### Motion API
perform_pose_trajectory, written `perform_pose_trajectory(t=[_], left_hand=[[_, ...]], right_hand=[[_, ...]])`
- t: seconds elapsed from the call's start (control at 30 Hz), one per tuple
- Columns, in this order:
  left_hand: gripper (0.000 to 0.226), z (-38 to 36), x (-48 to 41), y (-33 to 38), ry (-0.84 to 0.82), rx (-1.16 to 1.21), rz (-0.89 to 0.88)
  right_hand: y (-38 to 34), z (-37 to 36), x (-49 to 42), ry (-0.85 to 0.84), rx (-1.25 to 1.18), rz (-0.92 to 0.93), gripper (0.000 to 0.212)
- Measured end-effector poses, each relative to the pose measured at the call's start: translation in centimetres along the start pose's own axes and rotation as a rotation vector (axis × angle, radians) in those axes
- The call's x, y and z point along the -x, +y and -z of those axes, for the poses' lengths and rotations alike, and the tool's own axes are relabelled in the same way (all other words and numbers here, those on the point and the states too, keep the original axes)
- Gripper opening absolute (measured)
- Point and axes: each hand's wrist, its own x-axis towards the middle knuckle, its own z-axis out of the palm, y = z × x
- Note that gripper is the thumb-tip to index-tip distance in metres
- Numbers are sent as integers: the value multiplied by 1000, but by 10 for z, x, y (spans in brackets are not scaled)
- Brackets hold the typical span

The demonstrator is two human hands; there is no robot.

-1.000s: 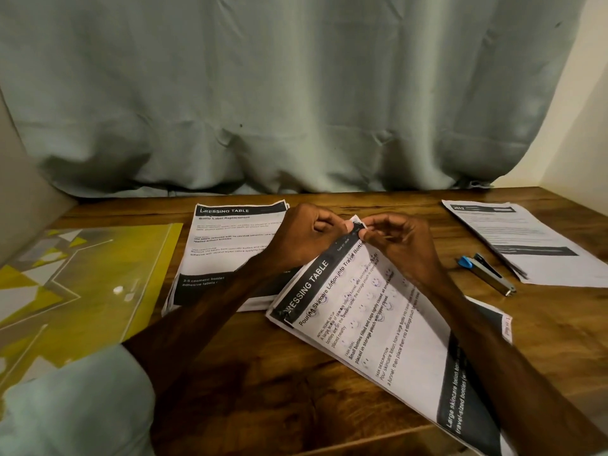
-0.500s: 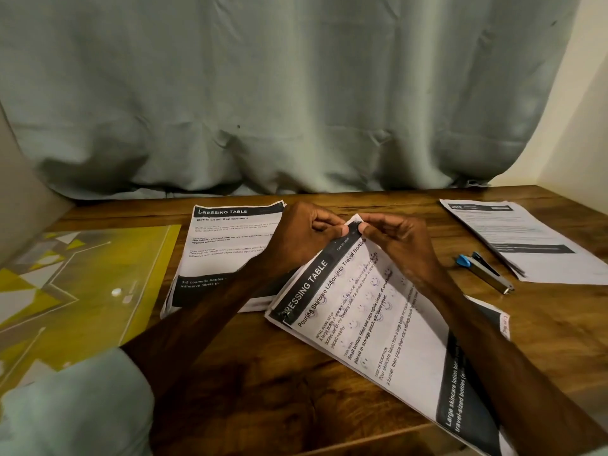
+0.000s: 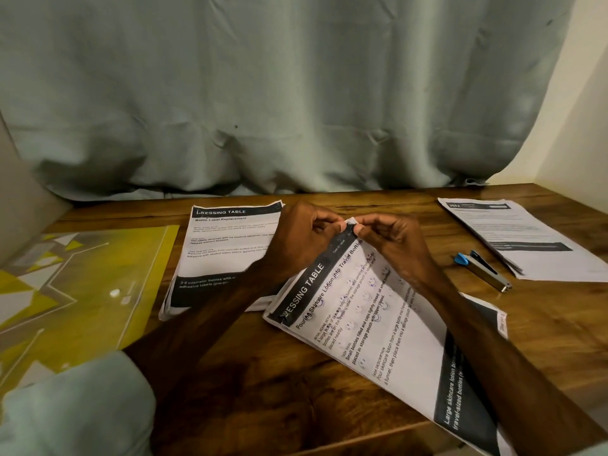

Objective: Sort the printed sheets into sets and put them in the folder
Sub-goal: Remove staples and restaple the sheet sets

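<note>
Two hands meet at one paper corner: the left hand and the right hand each pinch the far corner of a set of white printed paper sheets, thumb against curled fingertips. Both grips are narrow and almost touch, and a small white tip of paper shows between them. From the grip the set, headed by a black band reading "DRESSING TABLE", runs back toward the person at a slant. It lies on the dark brown wooden table and passes under the right forearm to the near edge. Just left of the grip, partly beneath the left wrist, lies a second stack of white printed sheets titled "Bottle Label Replacement". It is squared to the table and its near right corner is overlapped by the held set. Well to the left of the grip a yellow translucent plastic folder with grey and white triangles lies flat. Right of the grip, apart from the held set, rests a slim blue-and-grey metal stapler-like tool, and just beyond it a third pile of white printed sheets. Behind the grip hangs a grey-green fabric curtain, and a pale sleeve fills the near left corner.
</note>
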Motion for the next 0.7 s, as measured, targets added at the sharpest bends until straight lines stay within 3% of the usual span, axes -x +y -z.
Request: perform_pose_trajectory(t=[0.13,0.7], left_hand=[[14,3,1,4,25,-64,-80],[14,2,2,7,27,-75,-112]], right_hand=[[-3,2,1,-91,18,-41,20],[-1,-2,2,-127,143,-43,17]])
